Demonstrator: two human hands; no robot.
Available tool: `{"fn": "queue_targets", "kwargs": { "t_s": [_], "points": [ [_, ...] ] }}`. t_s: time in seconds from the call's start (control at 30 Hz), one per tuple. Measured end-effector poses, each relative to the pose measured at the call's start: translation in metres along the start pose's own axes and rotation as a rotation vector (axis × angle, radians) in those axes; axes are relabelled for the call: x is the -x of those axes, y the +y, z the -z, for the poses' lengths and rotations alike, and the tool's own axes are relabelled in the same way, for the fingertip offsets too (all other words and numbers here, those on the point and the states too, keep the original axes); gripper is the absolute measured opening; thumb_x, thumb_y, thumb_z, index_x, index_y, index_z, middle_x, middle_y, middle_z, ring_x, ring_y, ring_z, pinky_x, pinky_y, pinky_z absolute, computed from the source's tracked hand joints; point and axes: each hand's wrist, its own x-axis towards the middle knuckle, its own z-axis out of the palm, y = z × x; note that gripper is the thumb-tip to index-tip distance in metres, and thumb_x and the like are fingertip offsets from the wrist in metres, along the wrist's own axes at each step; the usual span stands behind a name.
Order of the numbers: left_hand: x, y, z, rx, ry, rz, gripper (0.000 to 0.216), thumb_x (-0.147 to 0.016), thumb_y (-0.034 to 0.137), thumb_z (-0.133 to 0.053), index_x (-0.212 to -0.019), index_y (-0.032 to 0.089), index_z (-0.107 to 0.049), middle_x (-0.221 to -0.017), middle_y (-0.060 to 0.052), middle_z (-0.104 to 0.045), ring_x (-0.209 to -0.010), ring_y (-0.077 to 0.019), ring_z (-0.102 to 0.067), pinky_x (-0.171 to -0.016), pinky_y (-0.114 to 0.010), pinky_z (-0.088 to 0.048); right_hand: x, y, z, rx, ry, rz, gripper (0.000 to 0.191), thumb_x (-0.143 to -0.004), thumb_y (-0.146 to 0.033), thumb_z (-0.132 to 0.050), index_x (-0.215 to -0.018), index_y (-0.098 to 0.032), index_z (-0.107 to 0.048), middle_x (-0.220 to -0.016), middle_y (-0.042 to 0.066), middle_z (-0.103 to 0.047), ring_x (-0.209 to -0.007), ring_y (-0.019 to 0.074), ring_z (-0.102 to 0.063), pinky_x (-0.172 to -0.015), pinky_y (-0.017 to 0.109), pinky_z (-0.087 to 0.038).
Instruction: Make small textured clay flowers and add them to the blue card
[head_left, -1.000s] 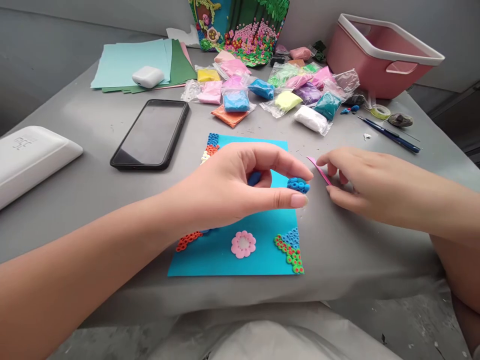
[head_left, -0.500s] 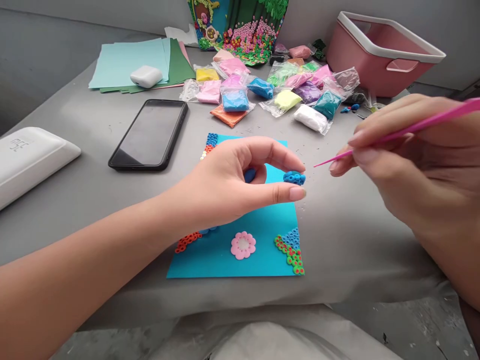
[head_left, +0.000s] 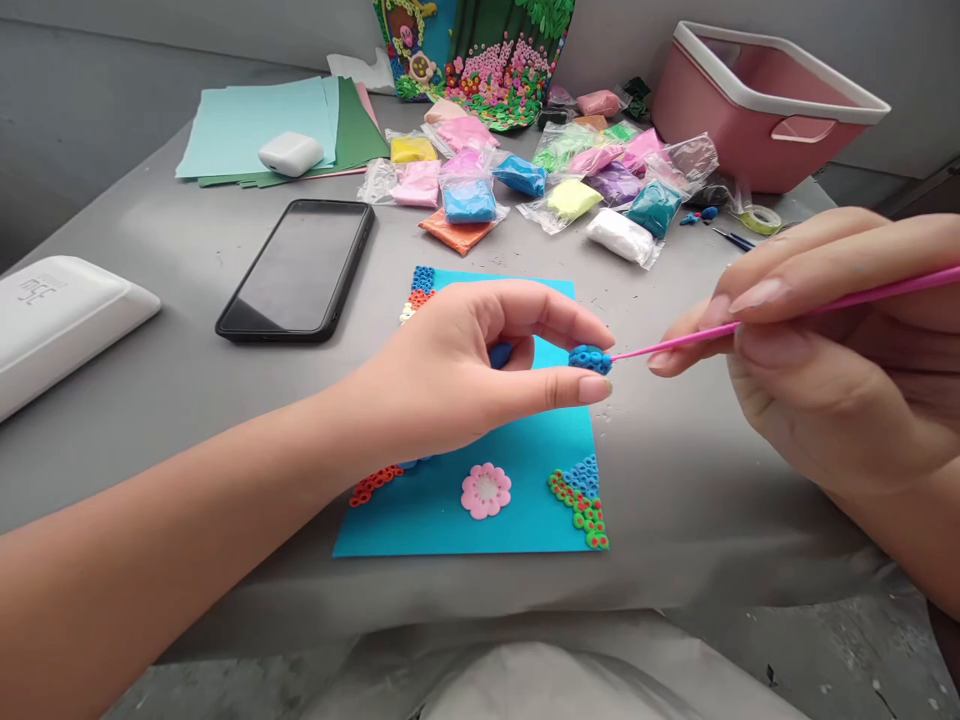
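Between the thumb and forefinger of my left hand point(head_left: 480, 365) is a small blue clay piece point(head_left: 589, 360) dotted with round dents. A second lump of blue clay point(head_left: 499, 354) shows against the curled fingers of that hand. My right hand point(head_left: 832, 350) pinches a thin pink pointed tool point(head_left: 690, 340), its tip touching the right side of the dented piece. Below my left hand lies a blue sheet point(head_left: 450, 525) bearing a pink clay flower point(head_left: 486, 491) with a white centre. Coloured clay dots point(head_left: 581, 500) fill its lower right corner; my left hand hides part of the sheet.
Behind the sheet lie several bags of coloured clay point(head_left: 471, 200). A phone point(head_left: 300, 270), a white device point(head_left: 67, 320) and paper sheets point(head_left: 255, 125) with a white case point(head_left: 291, 153) are on the left. A pink bin point(head_left: 735, 130) and a tape roll point(head_left: 760, 219) sit at right.
My right hand has brought the pink tool slightly downward and left, so its tip now meets the blue clay piece. My left hand has stayed nearly still.
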Motion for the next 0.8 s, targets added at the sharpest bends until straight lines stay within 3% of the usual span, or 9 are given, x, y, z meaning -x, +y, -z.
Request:
{"fn": "queue_targets", "kwargs": {
  "t_s": [0.13,0.3,0.5,0.6,0.73,0.8],
  "points": [
    [0.0,0.0,0.0,-0.001,-0.001,-0.001,0.029,-0.089,0.044,-0.086,-0.111,0.027,-0.083,-0.082,0.002,-0.068,-0.059,-0.0093,-0.041,-0.051,-0.025,-0.039,0.0,0.002,-0.002,-0.065,-0.001,0.07,0.038,-0.09,-0.006,-0.075,-0.111,-0.036,-0.088,-0.089,0.005,-0.078,-0.075,0.0276,-0.074,-0.049,0.046,-0.064],
    [-0.001,0.001,0.0,-0.007,-0.007,0.004,0.031,-0.087,0.046,-0.087,-0.111,0.027,-0.084,-0.081,0.001,-0.068,-0.059,-0.0101,-0.04,-0.05,-0.027,-0.039,-0.002,0.0,0.001,0.039,-0.078,0.109,0.048,-0.088,-0.001,-0.07,-0.115,-0.037,-0.087,-0.084,0.002,-0.081,-0.071,0.0259,-0.072,-0.052,0.045,-0.061],
    [-0.001,-0.001,-0.001,-0.026,0.005,-0.03,0.029,-0.088,0.044,-0.086,-0.111,0.026,-0.084,-0.083,0.001,-0.072,-0.057,-0.0092,-0.039,-0.049,-0.027,-0.037,-0.003,-0.003,0.004,0.106,-0.155,0.158,0.049,-0.085,-0.002,-0.072,-0.118,-0.036,-0.084,-0.08,0.001,-0.081,-0.068,0.025,-0.074,-0.046,0.041,-0.058],
    [0.0,0.0,-0.001,-0.032,0.004,-0.036,0.03,-0.089,0.043,-0.086,-0.113,0.026,-0.084,-0.082,0.001,-0.071,-0.056,-0.0091,-0.037,-0.049,-0.027,-0.036,-0.001,-0.003,0.002,0.136,-0.157,0.091,0.046,-0.086,-0.006,-0.073,-0.115,-0.04,-0.084,-0.083,0.001,-0.081,-0.072,0.0269,-0.076,-0.049,0.043,-0.06],
    [0.001,0.0,-0.001,-0.079,0.0,-0.028,0.027,-0.09,0.041,-0.085,-0.113,0.027,-0.086,-0.082,0.002,-0.071,-0.058,-0.0102,-0.041,-0.054,-0.028,-0.038,-0.005,-0.008,-0.002,-0.049,0.014,0.0,0.031,-0.085,-0.007,-0.072,-0.094,-0.032,-0.086,-0.08,0.003,-0.076,-0.064,0.0244,-0.073,-0.048,0.045,-0.059],
    [0.002,-0.001,0.001,-0.15,0.002,-0.05,0.019,-0.089,0.036,-0.085,-0.106,0.028,-0.087,-0.085,0.003,-0.074,-0.062,-0.0108,-0.046,-0.06,-0.027,-0.042,-0.01,-0.01,0.0,-0.129,0.07,-0.152,0.029,-0.082,-0.004,-0.069,-0.087,-0.028,-0.084,-0.079,0.003,-0.072,-0.061,0.0215,-0.071,-0.047,0.042,-0.057]
  ]
}}
